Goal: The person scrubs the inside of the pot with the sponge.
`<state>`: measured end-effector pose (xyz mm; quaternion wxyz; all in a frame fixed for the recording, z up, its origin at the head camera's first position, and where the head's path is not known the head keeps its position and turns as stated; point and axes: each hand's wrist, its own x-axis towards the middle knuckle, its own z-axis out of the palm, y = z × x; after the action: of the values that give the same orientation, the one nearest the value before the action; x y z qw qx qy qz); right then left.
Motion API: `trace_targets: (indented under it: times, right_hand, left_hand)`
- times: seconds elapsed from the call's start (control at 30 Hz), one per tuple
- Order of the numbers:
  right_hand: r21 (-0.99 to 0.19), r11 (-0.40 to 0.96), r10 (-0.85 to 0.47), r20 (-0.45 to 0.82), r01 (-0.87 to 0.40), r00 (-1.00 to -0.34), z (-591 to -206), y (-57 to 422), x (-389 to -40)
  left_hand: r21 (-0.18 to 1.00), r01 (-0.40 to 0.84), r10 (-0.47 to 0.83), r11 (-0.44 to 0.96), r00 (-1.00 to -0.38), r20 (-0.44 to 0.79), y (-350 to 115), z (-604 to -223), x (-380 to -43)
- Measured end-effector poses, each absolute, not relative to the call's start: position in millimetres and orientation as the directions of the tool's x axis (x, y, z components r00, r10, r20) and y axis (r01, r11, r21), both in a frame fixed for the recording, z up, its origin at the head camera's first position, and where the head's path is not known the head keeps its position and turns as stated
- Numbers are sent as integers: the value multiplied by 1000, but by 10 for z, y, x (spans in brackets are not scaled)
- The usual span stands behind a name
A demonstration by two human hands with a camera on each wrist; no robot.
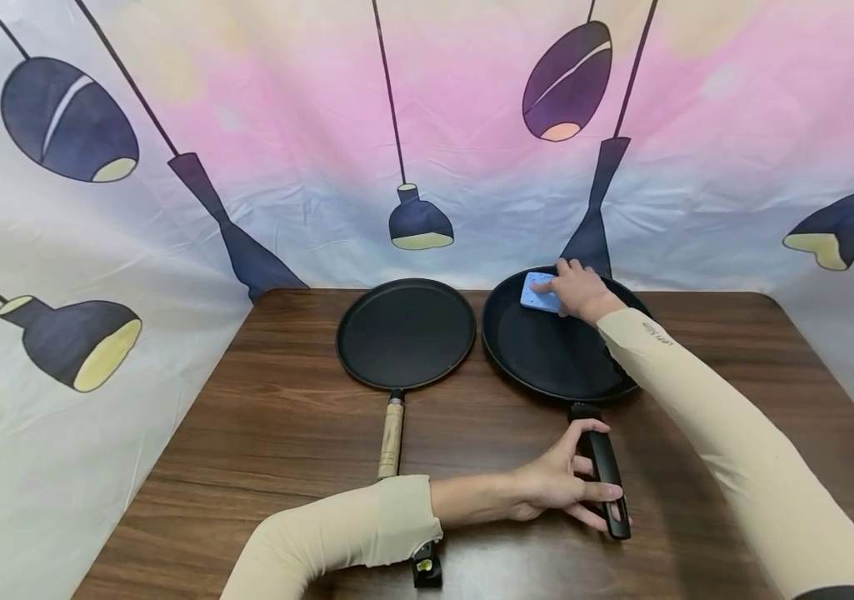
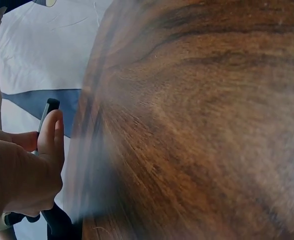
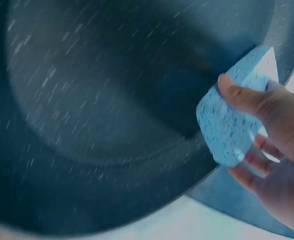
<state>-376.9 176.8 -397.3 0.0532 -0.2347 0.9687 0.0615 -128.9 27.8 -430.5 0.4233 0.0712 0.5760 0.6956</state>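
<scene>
A black frying pan (image 1: 539, 354) lies on the table toward the right. My left hand (image 1: 557, 482) grips its black handle (image 1: 606, 462), thumb on one side and fingers round the other; the left wrist view shows the same hand (image 2: 24, 172) around the handle end. Inside the pan, by the far rim, my right hand (image 1: 582, 292) pinches a light blue speckled sponge (image 1: 536, 302). Close up in the right wrist view, the sponge (image 3: 222, 127) bends between thumb and fingers, near the pan's side wall. Light specks dot the dark pan surface (image 3: 87, 95) there.
Left of the frying pan lies a flat black crepe pan (image 1: 406, 333), its wooden handle (image 1: 392, 437) running toward my left sleeve (image 1: 352, 521). Both pans rest on a brown wood-grain table (image 1: 734, 375). A fabric backdrop (image 1: 307, 150) printed with lamps hangs behind the table.
</scene>
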Motion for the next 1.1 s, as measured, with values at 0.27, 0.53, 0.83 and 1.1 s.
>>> trace_targets:
  times: [0.27, 0.53, 0.83, 1.1]
  right_hand:
    - [286, 882, -382, -36, -376, -924, -3937, 2082, -3690]
    - [281, 884, -377, -46, -374, -925, -3930, 2290, -3588]
    - [161, 912, -367, -94, -378, -925, -3886, 2310, -3588]
    - [-70, 925, -377, -271, -373, -886, -3866, 2269, -3513]
  left_hand:
    - [869, -494, 654, 19, -651, -384, 278, -4288, -1298]
    - [871, -491, 656, 26, -649, -385, 275, -4282, -1300]
    - [873, -487, 644, 21, -661, -384, 258, -4293, -1269]
    - [873, -486, 654, 26, -653, -383, 254, -4285, -1287]
